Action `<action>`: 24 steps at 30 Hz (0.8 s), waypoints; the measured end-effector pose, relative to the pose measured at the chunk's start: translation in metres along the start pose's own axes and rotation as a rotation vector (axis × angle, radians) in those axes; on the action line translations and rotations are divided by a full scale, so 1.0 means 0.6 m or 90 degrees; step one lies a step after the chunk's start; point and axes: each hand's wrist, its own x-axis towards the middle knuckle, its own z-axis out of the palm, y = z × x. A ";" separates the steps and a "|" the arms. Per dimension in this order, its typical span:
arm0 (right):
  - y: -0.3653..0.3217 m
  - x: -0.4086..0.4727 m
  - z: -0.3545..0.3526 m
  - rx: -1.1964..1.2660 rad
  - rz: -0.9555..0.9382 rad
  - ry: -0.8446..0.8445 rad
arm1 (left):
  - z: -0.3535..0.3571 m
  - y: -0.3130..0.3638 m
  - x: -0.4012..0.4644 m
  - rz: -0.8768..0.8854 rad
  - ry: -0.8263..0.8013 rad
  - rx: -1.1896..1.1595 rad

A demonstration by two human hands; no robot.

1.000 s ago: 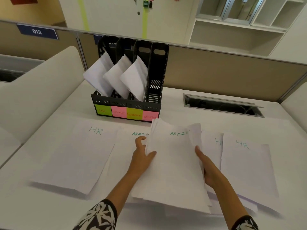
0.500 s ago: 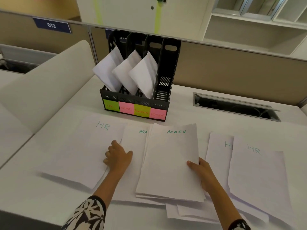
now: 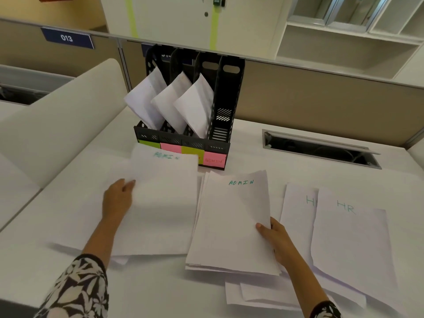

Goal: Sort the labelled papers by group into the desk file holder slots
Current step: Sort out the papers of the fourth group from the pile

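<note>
A black file holder [image 3: 226, 106] stands at the back of the desk, white sheets leaning in its three left slots and the rightmost slot bare. Green and pink sticky labels line its front; the right pink one [image 3: 214, 159] reads ADMIN. My left hand [image 3: 118, 198] grips the left edge of a sheet marked ADMIN [image 3: 165, 203], lifted and blurred in front of the holder's labels. My right hand [image 3: 274, 237] holds the right edge of a stack topped ADMIN [image 3: 231, 221] lying on the desk. Two sheets marked HR [image 3: 351, 239] lie to the right.
A cable slot [image 3: 321, 149] is cut into the desk at the back right. A white padded divider [image 3: 57, 125] rises on the left, and a beige partition [image 3: 321, 99] closes the back. More loose sheets [image 3: 263, 294] poke out below the stack.
My left hand took hold of the ADMIN sheet beside the stack and raised it toward the holder, covering the HR sheet on the left. The stack under my right hand stays down.
</note>
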 end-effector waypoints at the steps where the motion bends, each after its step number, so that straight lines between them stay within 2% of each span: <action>1: -0.001 0.000 0.001 -0.008 0.000 0.002 | -0.013 -0.004 0.012 -0.017 0.001 -0.003; 5: -0.002 0.000 0.003 -0.019 0.005 0.004 | -0.026 0.003 0.028 -0.042 -0.033 -0.003; 14: -0.031 -0.015 0.021 0.046 0.042 -0.053 | 0.130 0.095 -0.110 0.108 -0.231 -0.086; 21: -0.065 -0.023 0.036 0.167 0.078 -0.080 | 0.145 0.097 -0.136 0.000 -0.240 -0.317; 24: -0.074 -0.032 0.044 0.056 0.017 -0.090 | 0.124 0.108 -0.123 -0.131 -0.365 -0.450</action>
